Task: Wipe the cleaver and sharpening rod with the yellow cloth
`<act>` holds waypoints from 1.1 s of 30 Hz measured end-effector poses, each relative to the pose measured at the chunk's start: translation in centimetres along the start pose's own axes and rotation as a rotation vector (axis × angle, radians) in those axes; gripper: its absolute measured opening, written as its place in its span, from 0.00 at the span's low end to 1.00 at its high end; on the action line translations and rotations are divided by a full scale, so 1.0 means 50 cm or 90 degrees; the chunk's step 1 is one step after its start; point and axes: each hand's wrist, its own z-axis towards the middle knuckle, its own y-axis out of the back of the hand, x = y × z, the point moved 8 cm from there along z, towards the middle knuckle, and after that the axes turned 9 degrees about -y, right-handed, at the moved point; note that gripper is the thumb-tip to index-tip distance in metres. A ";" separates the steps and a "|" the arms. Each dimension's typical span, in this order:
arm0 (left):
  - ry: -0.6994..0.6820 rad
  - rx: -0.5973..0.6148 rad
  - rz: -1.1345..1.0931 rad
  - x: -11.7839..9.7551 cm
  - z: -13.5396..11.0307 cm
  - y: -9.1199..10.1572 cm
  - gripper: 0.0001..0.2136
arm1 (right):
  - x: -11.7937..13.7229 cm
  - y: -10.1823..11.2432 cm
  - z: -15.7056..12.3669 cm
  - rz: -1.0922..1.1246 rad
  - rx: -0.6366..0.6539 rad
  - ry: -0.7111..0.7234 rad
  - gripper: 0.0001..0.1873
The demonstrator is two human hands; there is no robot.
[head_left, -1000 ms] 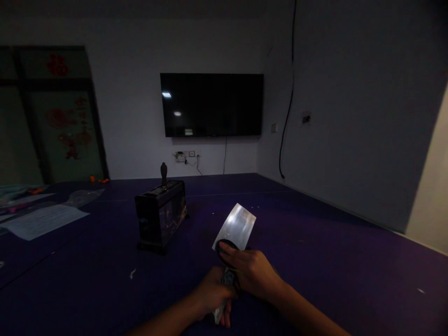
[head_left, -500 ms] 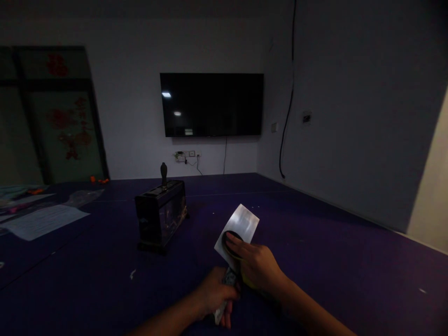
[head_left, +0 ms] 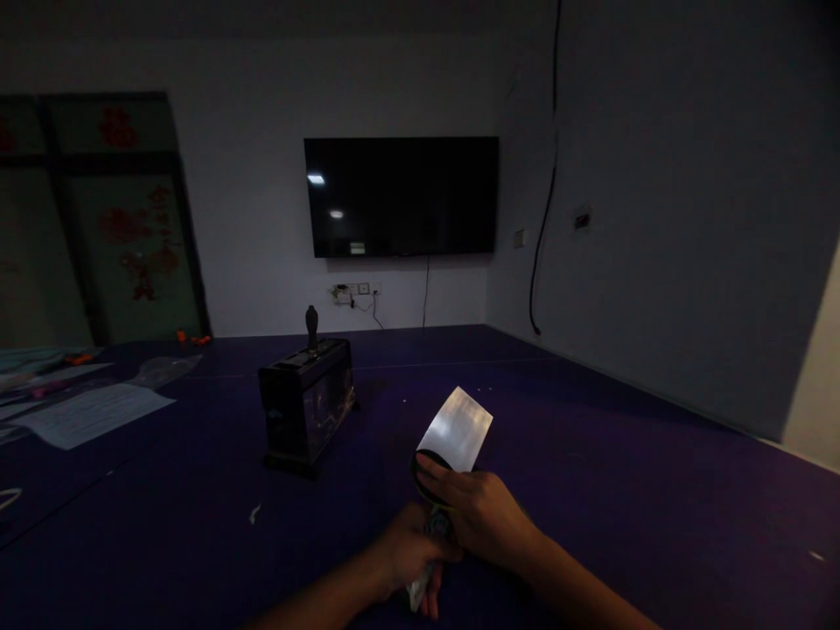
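My left hand (head_left: 410, 551) is wrapped round the patterned handle (head_left: 437, 522) of a cleaver, its fingers curled beneath. The broad, shiny rectangular cleaver blade (head_left: 459, 424) points up and away from me. Flat on the lower part of the blade, close to the handle, lies a round black pad (head_left: 425, 481) with a yellow-green edge. My right hand (head_left: 482, 512) grips this pad from above, two fingers stretched across its top. The hand and pad hide the base of the blade.
A black knife block (head_left: 305, 407) with one dark handle standing up in it is on the purple table (head_left: 577, 525), left of my hands. Papers (head_left: 98, 413) and plastic film lie at the far left. A television (head_left: 400, 197) hangs on the back wall.
My right hand and the pad have slid down the blade towards the handle, baring more metal. My left hand still holds the cleaver. The whole view has shifted slightly.
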 end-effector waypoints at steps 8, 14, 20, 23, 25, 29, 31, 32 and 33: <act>0.017 0.017 0.013 -0.019 -0.012 -0.009 0.05 | -0.023 0.012 0.002 -0.015 -0.016 -0.049 0.31; 0.013 0.004 0.019 -0.019 -0.015 -0.006 0.07 | -0.056 0.021 0.002 -0.022 -0.070 -0.115 0.33; -0.001 0.030 0.019 -0.019 -0.013 -0.011 0.10 | -0.068 0.030 0.001 0.021 -0.099 -0.136 0.35; 0.005 0.026 0.028 -0.017 -0.012 -0.011 0.08 | -0.054 0.031 0.002 0.055 -0.085 -0.116 0.34; 0.004 0.020 0.034 -0.016 -0.011 -0.009 0.06 | -0.038 0.027 0.004 0.060 -0.064 -0.092 0.34; -0.007 0.025 0.013 -0.017 -0.010 -0.010 0.08 | -0.008 0.019 0.006 0.038 -0.024 -0.058 0.35; -0.006 0.033 0.011 -0.020 -0.012 -0.013 0.08 | -0.006 0.019 0.006 0.032 -0.018 -0.061 0.34; -0.003 0.035 0.017 -0.021 -0.013 -0.015 0.07 | -0.009 0.020 0.006 0.030 -0.021 -0.066 0.34; -0.001 0.036 0.026 -0.024 -0.015 -0.016 0.06 | -0.013 0.023 0.005 0.027 -0.030 -0.074 0.33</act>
